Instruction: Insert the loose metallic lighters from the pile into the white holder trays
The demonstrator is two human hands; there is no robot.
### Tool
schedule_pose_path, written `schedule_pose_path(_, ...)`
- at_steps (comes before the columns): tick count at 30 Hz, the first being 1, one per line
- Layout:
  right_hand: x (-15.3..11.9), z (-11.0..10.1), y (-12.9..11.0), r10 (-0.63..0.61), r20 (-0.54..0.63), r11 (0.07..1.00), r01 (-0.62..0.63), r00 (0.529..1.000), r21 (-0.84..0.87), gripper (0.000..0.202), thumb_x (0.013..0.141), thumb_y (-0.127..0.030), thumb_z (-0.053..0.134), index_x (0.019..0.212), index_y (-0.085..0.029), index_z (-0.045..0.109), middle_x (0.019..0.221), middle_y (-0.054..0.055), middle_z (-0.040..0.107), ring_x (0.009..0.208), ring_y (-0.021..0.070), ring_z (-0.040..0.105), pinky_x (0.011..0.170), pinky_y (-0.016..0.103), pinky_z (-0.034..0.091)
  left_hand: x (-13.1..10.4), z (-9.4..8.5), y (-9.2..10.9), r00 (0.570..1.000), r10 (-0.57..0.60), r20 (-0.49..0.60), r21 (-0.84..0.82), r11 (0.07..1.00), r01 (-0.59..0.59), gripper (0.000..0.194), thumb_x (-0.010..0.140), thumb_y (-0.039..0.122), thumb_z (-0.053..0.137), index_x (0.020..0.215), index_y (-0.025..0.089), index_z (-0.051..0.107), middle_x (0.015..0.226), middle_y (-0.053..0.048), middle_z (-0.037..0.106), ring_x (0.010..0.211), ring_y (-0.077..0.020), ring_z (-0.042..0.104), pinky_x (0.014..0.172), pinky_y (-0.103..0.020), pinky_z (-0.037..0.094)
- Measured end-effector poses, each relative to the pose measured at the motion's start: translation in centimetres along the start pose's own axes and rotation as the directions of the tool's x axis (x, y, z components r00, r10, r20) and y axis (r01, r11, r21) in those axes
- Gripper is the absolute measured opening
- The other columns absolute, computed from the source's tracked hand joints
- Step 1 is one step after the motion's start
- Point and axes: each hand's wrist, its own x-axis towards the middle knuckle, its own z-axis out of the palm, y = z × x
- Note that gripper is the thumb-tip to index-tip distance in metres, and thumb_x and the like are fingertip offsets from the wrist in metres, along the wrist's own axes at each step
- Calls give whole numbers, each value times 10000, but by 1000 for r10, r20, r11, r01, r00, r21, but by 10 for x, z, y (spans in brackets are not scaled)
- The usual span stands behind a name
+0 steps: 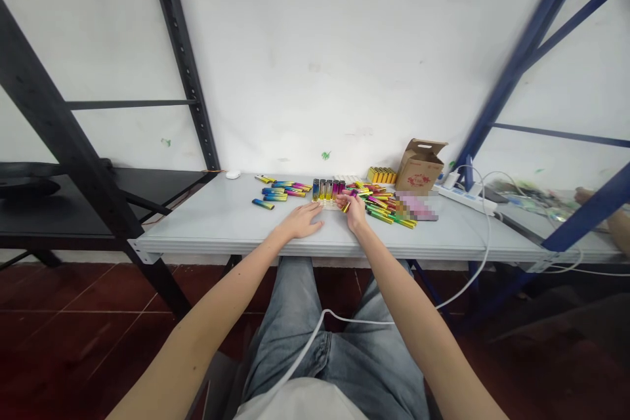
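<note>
A row of several shiny lighters [329, 189] in blue, gold and purple stands upright in a pale tray [331, 205] in the middle of the table. My left hand [301, 220] lies with fingers stretched out, its fingertips at the tray's left front edge. In my right hand [355, 211] is a gold-and-purple lighter [346, 207], tilted, just right of the tray. Loose blue-gold lighters [275, 193] lie to the left. A larger pile of green, gold and red lighters [384, 207] lies beyond and right of my right hand.
At the back right stand an open brown cardboard box [419, 167] and a block of yellow upright pieces [381, 175]. A pink, blurred-out item [417, 206] lies near a white power strip [465, 199]. A white cable [487, 236] hangs over the table's front edge and across my lap.
</note>
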Motion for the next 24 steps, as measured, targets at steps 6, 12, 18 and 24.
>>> schedule_pose_path(6,-4,-2,-6,59,66,997,-56,996,-46,74,752,-208,547,693,-198,505,437,-92,363,362,59,299,370,186,236,0,-2,0,1000,-18,12,-28,999,18,693,935,574,339,1476,146,407,1550,-101,363,1437,-248,327,1194,-381,256)
schedule_pose_path(12,-5,-2,-10,162,130,987,-162,978,-15,369,906,-480,384,648,-218,412,432,-88,270,351,69,221,356,192,211,0,-6,4,1000,-14,4,-48,999,15,690,925,559,359,1465,134,423,1541,-101,376,1433,-251,335,1195,-382,262)
schedule_pose_path(18,-5,-4,-10,195,184,981,-196,963,-10,401,935,-450,271,620,-220,366,444,-81,244,357,72,204,360,186,217,0,-10,8,999,-33,27,-54,998,35,705,921,552,361,1468,110,416,1541,-115,374,1439,-252,324,1198,-385,250)
schedule_pose_path(24,-5,-2,-9,183,149,983,-175,972,-63,350,919,-400,294,624,-222,353,451,-82,238,357,73,184,355,183,196,0,-10,7,1000,-22,22,-53,998,23,706,920,559,360,1460,109,426,1535,-117,384,1438,-245,327,1198,-368,252)
